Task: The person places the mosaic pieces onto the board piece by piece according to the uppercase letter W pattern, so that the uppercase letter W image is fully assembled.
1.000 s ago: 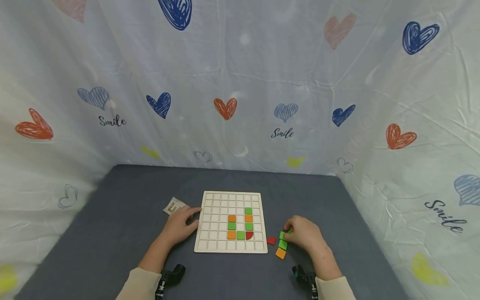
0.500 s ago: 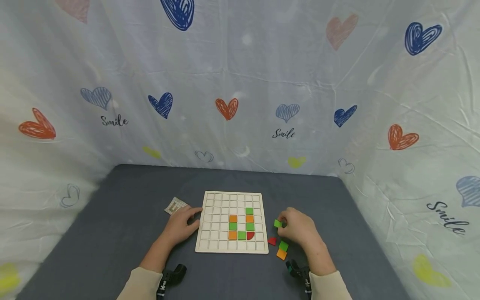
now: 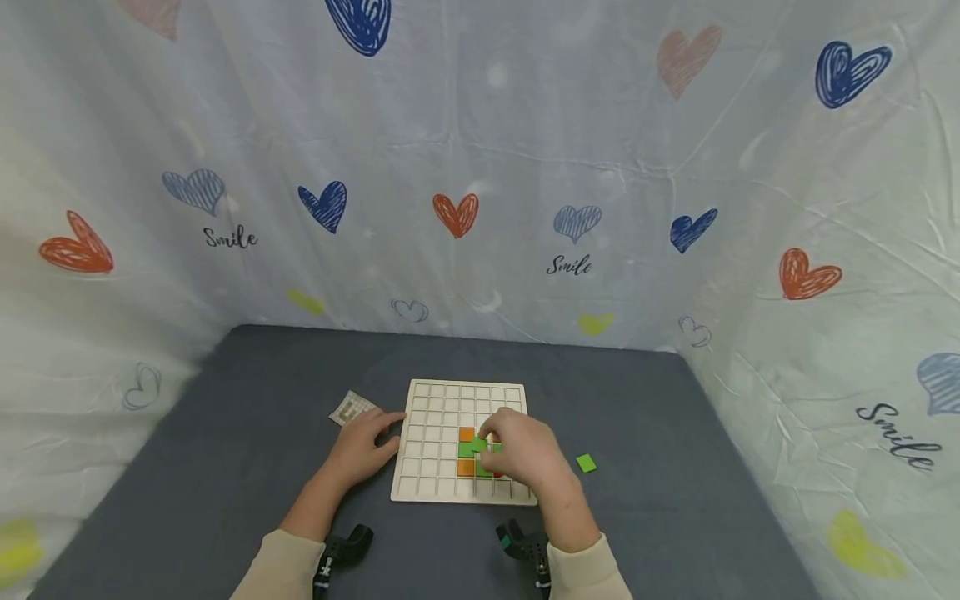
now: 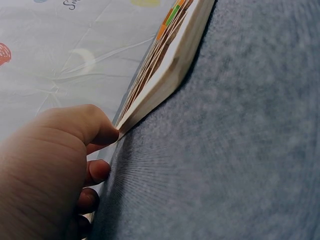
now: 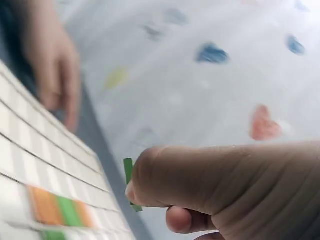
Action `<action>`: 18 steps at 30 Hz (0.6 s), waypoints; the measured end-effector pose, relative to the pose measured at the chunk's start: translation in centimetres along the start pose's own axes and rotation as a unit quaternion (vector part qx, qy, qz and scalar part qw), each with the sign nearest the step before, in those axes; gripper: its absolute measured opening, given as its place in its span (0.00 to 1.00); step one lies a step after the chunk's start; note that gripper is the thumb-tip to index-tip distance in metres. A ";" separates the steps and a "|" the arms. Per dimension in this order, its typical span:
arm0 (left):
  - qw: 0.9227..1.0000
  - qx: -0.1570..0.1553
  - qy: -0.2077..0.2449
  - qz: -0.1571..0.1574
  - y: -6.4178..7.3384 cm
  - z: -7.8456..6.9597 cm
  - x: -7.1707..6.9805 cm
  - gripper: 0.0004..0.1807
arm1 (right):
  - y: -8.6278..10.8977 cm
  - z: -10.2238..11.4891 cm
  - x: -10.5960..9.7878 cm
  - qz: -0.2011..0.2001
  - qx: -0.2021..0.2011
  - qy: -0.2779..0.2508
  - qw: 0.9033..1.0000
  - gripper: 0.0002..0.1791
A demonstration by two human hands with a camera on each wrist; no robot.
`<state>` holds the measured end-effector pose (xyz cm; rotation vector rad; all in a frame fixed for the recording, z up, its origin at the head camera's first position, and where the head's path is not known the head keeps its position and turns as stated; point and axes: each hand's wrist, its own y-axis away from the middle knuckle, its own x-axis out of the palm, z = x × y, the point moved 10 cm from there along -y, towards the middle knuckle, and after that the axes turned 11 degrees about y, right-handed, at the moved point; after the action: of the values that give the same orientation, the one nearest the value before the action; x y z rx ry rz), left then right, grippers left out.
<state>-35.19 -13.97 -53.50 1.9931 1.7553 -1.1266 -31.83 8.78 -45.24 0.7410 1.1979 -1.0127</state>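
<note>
My right hand (image 3: 525,450) is over the white gridded board (image 3: 431,417), pinching a green square tile (image 3: 478,444) between thumb and index finger. In the right wrist view this tile (image 5: 128,172) shows edge-on at the fingertips. Beneath it in the head view lie an upper orange tile (image 3: 466,434), a lower orange tile (image 3: 466,467) and green tiles in the grid; my hand hides part of them. My left hand (image 3: 365,446) rests at the board's left side, fingertips touching its edge. The left wrist view shows the thumb against the board's wooden edge (image 4: 172,80).
A loose green tile (image 3: 586,462) lies on the dark grey tabletop (image 3: 645,400) right of the board. Beyond my left hand is a small patterned card (image 3: 351,407), partly covered by the fingers. A curtain (image 3: 480,167) with printed hearts hangs behind the table.
My right hand picked a green tile from the pieces at the right and carried it left over the board. The wrist now covers the other loose pieces. My left hand stays put.
</note>
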 end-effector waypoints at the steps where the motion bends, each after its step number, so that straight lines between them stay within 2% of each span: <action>1: 1.000 0.001 0.000 -0.001 0.0 0.0 -0.1 0.21 | -0.2 0.8 0.6 0.001 -0.011 0.004 1.000 0.12; 5: 1.000 0.012 0.001 -0.010 0.0 -0.3 -0.4 0.20 | -0.7 3.0 2.8 0.003 -0.037 0.032 0.999 0.10; 9: 1.000 0.021 -0.001 -0.015 -0.1 -0.5 -0.4 0.20 | -1.0 4.0 4.7 0.003 -0.047 0.063 0.997 0.09; 12: 1.000 0.018 0.002 -0.009 -0.1 -0.5 -0.3 0.20 | -1.1 4.5 5.6 -0.006 -0.052 0.084 0.995 0.04; 18: 1.000 0.012 0.003 -0.011 0.1 -0.3 -0.4 0.20 | -1.4 4.8 5.5 -0.047 -0.051 0.089 0.994 0.21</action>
<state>-34.99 -14.04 -53.03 1.9973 1.7780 -1.1562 -30.94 2.71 -49.36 0.7120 1.4392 -0.9699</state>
